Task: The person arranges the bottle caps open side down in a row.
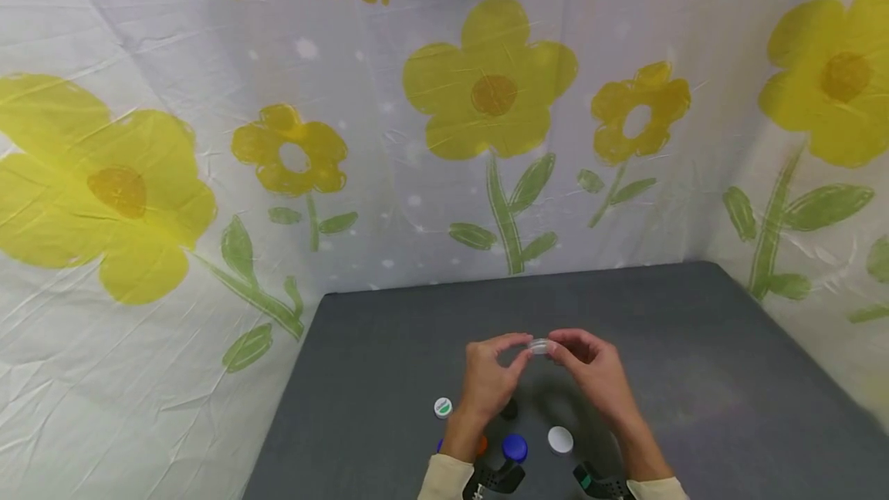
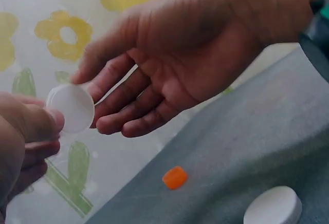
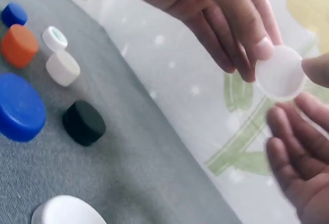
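Observation:
A round, translucent whitish cap is held above the dark table between both hands. My left hand pinches its left edge; in the left wrist view the thumb lies across the face of the cap. On the opposite edge, my right hand grips it between thumb and index finger. The right hand's other fingers are loosely bent below the cap in the left wrist view. Seen from the right wrist, the cap is a flat disc with a thin raised rim.
Several caps lie on the grey table below the hands: white with green print, blue, white, black, orange, small blue and small white. A flower-printed curtain stands behind.

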Demonstrator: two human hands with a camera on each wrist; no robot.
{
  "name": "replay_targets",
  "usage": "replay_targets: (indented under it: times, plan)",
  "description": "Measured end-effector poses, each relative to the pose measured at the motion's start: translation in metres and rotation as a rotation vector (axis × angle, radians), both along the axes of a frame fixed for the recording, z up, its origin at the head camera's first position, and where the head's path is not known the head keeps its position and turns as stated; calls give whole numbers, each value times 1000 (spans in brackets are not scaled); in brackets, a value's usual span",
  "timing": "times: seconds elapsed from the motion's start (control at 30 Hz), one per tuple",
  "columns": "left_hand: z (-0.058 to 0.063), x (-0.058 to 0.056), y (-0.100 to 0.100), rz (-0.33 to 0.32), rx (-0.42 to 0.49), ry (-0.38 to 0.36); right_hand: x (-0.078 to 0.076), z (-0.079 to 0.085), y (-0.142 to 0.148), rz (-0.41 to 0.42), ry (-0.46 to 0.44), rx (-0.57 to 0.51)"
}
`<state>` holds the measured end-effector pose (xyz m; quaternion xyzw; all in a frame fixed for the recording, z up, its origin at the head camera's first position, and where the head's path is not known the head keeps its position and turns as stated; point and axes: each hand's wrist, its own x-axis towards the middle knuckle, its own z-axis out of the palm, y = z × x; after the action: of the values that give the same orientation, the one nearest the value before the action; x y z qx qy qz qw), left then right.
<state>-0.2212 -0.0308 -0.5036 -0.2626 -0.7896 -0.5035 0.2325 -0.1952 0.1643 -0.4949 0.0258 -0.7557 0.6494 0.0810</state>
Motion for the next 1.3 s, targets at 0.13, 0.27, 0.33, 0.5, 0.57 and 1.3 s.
replay_targets:
  times: [0.13,0.27,0.33,0.5,0.57,1.3]
  plan:
    - [6,3,-1,18,101,-194,-1,-4,0,-34,202,88]
    - [12,4,-4,7,234,-392,-1,-6,-1,-43,388,180]
    - [15,5,-6,-9,295,-471,-1,-6,-3,-46,448,227]
    - [18,6,-10,-41,382,-604,-1,-5,-9,-72,569,301]
    - [19,7,-11,-47,391,-637,-1,-5,-11,-76,609,316]
    - [17,5,-14,-170,73,-261,3,-5,0,-77,533,400]
